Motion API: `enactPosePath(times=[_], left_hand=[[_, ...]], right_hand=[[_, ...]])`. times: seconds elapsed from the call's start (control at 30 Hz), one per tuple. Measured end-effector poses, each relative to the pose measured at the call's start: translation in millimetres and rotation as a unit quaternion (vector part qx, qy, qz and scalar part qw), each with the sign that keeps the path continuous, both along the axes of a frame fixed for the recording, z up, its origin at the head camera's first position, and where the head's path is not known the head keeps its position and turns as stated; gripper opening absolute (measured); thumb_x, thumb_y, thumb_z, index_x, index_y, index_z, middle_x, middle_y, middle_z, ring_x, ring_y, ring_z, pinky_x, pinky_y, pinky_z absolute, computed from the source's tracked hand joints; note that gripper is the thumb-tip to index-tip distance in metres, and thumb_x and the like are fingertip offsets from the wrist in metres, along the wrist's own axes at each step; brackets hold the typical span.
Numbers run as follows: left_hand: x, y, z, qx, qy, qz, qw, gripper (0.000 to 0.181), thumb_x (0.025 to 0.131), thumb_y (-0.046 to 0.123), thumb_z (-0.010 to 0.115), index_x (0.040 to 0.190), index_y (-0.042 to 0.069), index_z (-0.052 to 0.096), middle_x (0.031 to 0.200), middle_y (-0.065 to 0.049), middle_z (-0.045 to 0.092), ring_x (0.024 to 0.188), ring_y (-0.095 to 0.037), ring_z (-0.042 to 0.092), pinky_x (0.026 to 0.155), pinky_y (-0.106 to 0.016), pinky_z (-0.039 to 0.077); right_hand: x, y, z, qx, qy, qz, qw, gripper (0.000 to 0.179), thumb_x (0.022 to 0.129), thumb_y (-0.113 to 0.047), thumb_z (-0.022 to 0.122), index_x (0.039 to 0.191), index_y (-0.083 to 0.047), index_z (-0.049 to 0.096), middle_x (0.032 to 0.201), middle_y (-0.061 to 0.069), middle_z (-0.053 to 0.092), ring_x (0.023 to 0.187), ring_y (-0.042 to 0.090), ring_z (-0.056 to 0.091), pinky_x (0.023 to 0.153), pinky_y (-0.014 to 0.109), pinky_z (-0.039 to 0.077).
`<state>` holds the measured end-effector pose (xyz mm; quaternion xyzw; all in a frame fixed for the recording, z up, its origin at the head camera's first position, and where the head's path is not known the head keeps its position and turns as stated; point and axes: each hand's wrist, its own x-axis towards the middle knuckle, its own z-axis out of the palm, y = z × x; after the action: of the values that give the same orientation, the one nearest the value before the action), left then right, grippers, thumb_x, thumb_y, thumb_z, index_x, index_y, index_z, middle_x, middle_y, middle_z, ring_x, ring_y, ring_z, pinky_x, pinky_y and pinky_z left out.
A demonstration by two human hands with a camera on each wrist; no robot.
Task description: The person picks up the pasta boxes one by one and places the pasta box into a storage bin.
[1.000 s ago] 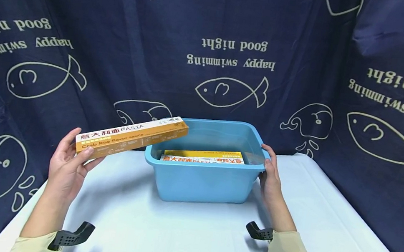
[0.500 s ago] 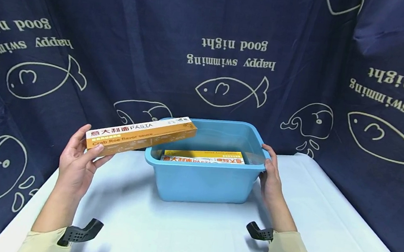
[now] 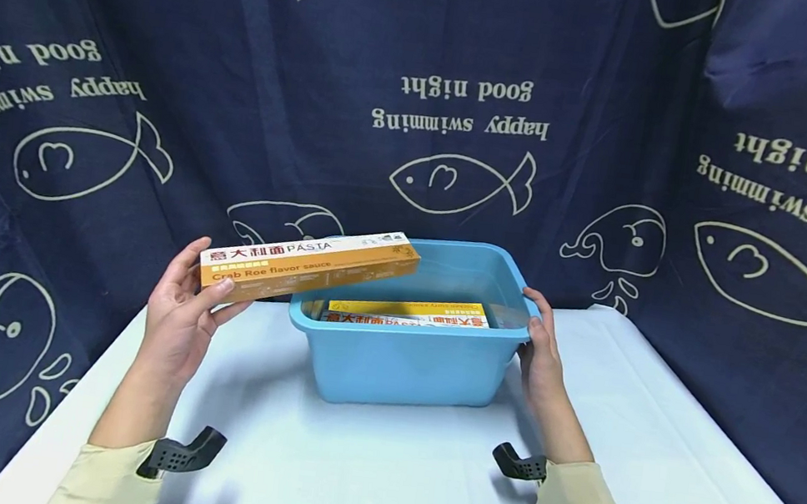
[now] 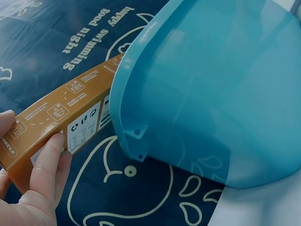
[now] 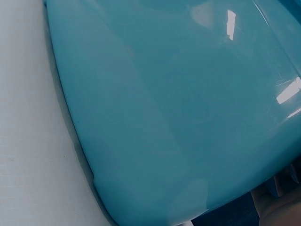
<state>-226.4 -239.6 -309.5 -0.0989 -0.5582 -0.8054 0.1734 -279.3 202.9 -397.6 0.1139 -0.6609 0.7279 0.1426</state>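
In the head view my left hand (image 3: 179,325) grips the near-left end of an orange and white pasta box (image 3: 311,264), labelled crab roe flavor sauce. The box is held tilted, its far end raised over the left side of a blue plastic bin (image 3: 404,370). Thumb and fingers clasp the box's end in the left wrist view, where the bin's rim hides its far end. My right hand (image 3: 542,353) holds the bin's right rim, thumb on top and fingers around the edge. Inside the bin lies a yellow and white pasta box (image 3: 407,310), its lower part hidden by the front wall.
The bin stands on a table with a white cloth (image 3: 361,474). A dark blue curtain (image 3: 317,90) with fish and whale drawings hangs behind and on both sides. A black wrist mount (image 3: 186,452) sits on the left forearm, another black mount (image 3: 519,463) on the right.
My left hand has carried the orange pasta box to the right and slightly up, so its far end reaches farther over the bin. The right hand and the bin have stayed put.
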Motion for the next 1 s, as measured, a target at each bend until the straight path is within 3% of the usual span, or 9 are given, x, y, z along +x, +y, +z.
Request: enactPosePath(times=[1.0], left_hand=[[-29.7, 41.3, 14.4, -0.101, -0.039, -0.052, 0.9928, 0.069, 0.092, 0.0, 0.067, 0.15, 0.024, 0.039, 0.132, 0.002, 0.039, 0.117, -0.02, 0.056, 0.084, -0.032, 0.059]], right_hand=[[-0.3, 1, -0.9, 0.004, 0.0, 0.001, 1.0, 0.055, 0.098, -0.043, 0.032, 0.151, -0.031, 0.029, 0.161, 0.006, 0.021, 0.15, 0.034, 0.018, 0.121, 0.066, 0.003]])
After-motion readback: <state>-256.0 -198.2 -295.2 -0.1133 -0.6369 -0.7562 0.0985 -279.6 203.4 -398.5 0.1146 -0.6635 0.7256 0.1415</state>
